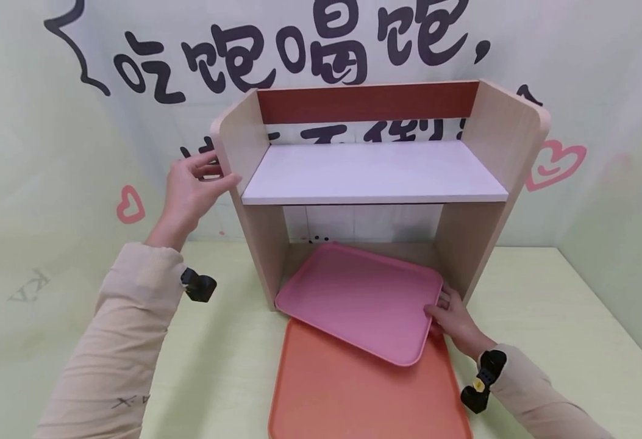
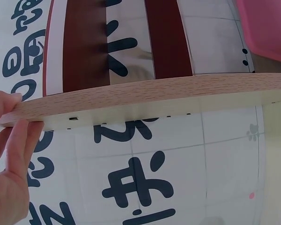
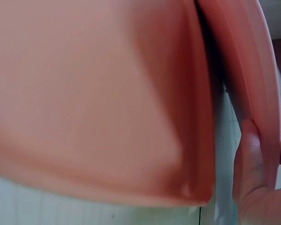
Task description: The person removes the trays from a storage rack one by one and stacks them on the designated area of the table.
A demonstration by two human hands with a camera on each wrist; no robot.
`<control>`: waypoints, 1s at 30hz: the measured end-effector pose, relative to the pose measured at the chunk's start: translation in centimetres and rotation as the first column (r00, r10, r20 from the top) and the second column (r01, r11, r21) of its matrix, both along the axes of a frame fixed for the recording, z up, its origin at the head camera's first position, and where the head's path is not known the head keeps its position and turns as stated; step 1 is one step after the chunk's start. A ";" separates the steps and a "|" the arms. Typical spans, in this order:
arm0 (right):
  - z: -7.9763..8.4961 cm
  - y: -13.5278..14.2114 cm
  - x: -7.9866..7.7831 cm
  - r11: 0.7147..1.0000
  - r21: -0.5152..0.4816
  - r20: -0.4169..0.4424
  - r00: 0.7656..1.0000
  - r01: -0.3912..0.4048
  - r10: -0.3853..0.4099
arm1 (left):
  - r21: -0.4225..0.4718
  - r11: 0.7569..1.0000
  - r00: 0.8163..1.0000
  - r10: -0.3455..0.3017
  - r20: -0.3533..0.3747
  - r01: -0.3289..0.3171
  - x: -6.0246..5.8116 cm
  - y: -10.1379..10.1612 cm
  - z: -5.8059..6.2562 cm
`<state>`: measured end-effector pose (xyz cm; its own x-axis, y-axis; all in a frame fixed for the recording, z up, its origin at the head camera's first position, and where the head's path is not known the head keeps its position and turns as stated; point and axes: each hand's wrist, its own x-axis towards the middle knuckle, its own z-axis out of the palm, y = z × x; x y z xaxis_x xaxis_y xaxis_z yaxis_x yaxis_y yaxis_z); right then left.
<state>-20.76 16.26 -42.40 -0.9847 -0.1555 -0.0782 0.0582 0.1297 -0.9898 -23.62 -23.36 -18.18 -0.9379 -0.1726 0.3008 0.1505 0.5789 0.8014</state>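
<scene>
A small wooden desktop shelf [image 1: 491, 238] stands on the table, with a white middle board. My left hand [image 1: 188, 186] pinches the front edge of its left side panel [image 2: 145, 90], thumb on one face and fingers on the other. With my right hand [image 1: 456, 320] I grip the right edge of a pink tray [image 1: 361, 299], thumb on top. That tray sits askew, its back part inside the lower compartment and its front right corner jutting out. Beneath it an orange tray [image 1: 370, 396] lies on the table in front of the shelf, its back part covered by the pink one.
Behind the shelf hangs a pale wall covering [image 1: 150, 134] with large black characters and pink hearts. The light table [image 1: 540, 317] extends on both sides of the shelf. A red-brown strip [image 1: 367, 102] spans the shelf's top back.
</scene>
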 end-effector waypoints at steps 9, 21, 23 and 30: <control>0.8 0.2 0.6 0.973 -0.211 0.180 0.982 0.093 -0.054 | 0.002 1.000 1.000 0.005 0.005 -0.005 0.0 -0.1 0.0; -0.1 0.4 1.3 0.916 -0.366 0.228 0.970 0.164 -0.082 | 0.010 1.000 1.000 -0.005 0.011 0.005 0.1 0.1 -0.1; -0.2 0.5 1.3 0.906 -0.378 0.250 0.963 0.189 -0.097 | 0.010 1.000 1.000 -0.007 0.006 0.006 0.2 0.1 -0.1; 0.1 1.3 1.3 0.886 -0.405 0.261 0.957 0.227 -0.126 | 0.002 1.000 1.000 0.000 -0.002 0.000 0.2 0.0 -0.1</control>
